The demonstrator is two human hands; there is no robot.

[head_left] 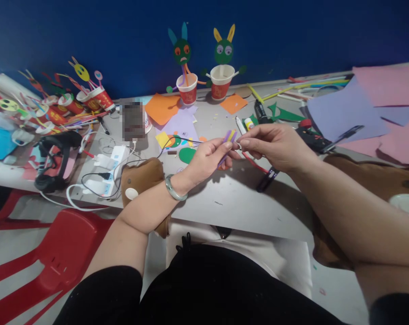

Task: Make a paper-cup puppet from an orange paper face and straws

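My left hand [213, 159] pinches a small purple and yellow paper piece [230, 135] above the table. Close on its right is my right hand [274, 143], thumb and index finger pressed together; what lies between them is too small to make out. A green paper oval [187, 155] and small coloured cutouts lie left of my hands. Under and beside my right hand are a marker [240, 124], a glue stick [249, 124] and a dark-handled tool [267, 180].
Two cups with green-faced figures [187, 90] [221, 83] stand at the back. More decorated cups [101, 98] and a power strip [114, 174] are at left. Purple paper sheets [343, 108] and a hot glue gun-like black tool [311, 139] lie at right.
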